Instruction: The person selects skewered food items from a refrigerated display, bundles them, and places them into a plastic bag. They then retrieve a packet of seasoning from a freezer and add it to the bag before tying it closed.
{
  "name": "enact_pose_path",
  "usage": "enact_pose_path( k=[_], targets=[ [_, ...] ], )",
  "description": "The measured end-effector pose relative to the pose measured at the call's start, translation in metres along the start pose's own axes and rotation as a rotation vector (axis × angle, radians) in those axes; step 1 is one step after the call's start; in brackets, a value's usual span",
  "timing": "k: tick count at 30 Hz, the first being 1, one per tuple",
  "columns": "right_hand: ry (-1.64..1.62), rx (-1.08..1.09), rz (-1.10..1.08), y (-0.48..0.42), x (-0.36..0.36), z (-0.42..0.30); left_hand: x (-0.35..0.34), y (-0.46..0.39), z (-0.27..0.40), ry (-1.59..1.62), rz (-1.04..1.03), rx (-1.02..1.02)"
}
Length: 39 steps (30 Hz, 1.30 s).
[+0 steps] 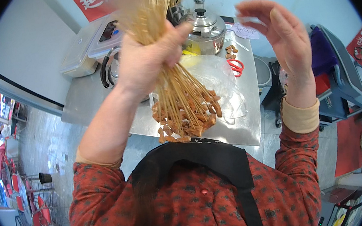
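Observation:
A thick bundle of bamboo skewers [178, 86] is gripped around its upper part by my left hand [149, 56]. Brown chunks of food, perhaps meat [191, 118], are threaded on the lower ends, which hang over the near part of the steel table [243, 129]. The bundle's top ends blur above my fist. Raised at the right, my right hand [279, 31] holds nothing and has its fingers apart. Behind the skewers a clear plastic bag [217, 78] lies crumpled on the table. Red-handled scissors [236, 67] rest to its right, beside a few loose brown pieces [231, 52].
A lidded steel pot [207, 33] stands at the back, near a container of more skewers [174, 11]. Lidded plastic boxes [83, 50] sit back left, one with a phone [108, 30] on top. Right of the table are a grey bin [262, 72] and a utility cart [341, 81].

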State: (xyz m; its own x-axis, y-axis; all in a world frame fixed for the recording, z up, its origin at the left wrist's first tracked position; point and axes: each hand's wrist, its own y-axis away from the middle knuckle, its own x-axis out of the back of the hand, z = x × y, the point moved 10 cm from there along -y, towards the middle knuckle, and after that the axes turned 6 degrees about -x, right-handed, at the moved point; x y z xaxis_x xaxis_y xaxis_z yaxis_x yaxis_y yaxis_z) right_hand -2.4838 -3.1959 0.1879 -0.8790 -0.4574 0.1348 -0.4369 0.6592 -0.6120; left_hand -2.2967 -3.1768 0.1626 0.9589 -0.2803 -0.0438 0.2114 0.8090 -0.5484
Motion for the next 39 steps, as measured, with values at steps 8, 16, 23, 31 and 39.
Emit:
enact_pose_path(
  k=[8,16,23,31,39],
  targets=[
    [0.753,0.425,-0.216,-0.048,-0.154,-0.08,-0.024,0.021,-0.022,0.009,-0.089,0.048],
    [0.373,-0.331,-0.585,-0.052,-0.258,-0.038,0.027,0.065,-0.004,-0.223,-0.151,0.038],
    [0.314,-0.291,-0.42,-0.067,-0.314,0.037,0.118,0.098,-0.057,-0.159,-0.048,0.141],
    [0.626,-0.072,-0.377,-0.067,-0.298,0.083,0.135,0.108,-0.101,-0.241,-0.089,0.074],
    [1.016,0.028,-0.334,-0.067,-0.302,0.106,0.142,0.106,-0.138,-0.17,-0.057,0.091]
  ],
)
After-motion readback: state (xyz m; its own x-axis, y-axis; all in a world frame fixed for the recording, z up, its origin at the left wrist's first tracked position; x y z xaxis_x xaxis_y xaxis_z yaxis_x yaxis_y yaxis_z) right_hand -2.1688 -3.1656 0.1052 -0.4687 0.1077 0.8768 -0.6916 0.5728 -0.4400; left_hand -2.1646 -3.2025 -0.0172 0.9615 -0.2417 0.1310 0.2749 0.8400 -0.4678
